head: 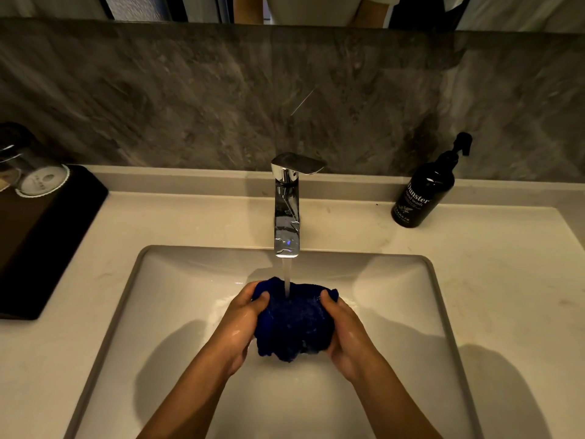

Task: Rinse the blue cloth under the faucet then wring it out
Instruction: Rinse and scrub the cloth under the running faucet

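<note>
A dark blue cloth [294, 321] is bunched into a wet ball over the middle of the white sink [177, 280]. Water runs from the chrome faucet [287, 210] straight onto the top of the cloth. My left hand [242, 324] grips the cloth's left side, thumb on top. My right hand [343, 327] grips its right side the same way. Both hands are wet, and the cloth's underside hangs a little below them.
A black hand wash pump bottle [427, 188] stands on the counter at the back right. At the left sits a dark tray [41, 242] with upturned glasses [34, 172]. A grey stone backsplash rises behind the faucet.
</note>
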